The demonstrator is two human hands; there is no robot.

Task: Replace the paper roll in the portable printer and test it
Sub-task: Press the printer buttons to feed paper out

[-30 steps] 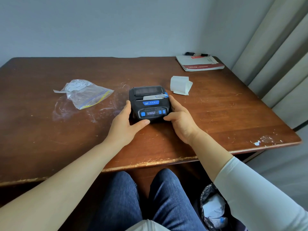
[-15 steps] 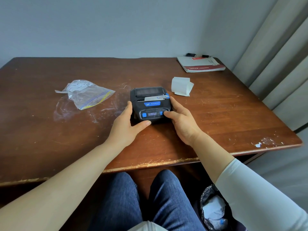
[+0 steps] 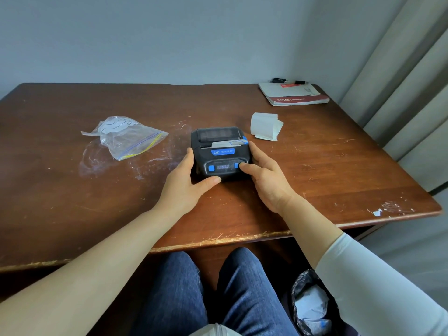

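Observation:
A black portable printer (image 3: 219,151) with blue buttons lies in the middle of the brown wooden table (image 3: 339,166), lid closed, a short strip of paper poking from its slot. My left hand (image 3: 186,187) holds its left side, thumb along the front edge. My right hand (image 3: 264,175) grips the right side, with the thumb resting on the right blue button. A white paper roll (image 3: 265,126) with a loose tail lies just behind and right of the printer.
A clear zip bag (image 3: 126,135) and crumpled clear film (image 3: 97,161) lie left of the printer. A red-and-white booklet (image 3: 293,94) with a pen (image 3: 288,81) sits at the far right corner. A lined bin (image 3: 312,304) stands below, curtains hang right.
My right thumb slid from the printer's front edge up onto the right blue button. The left hand and printer stayed in place.

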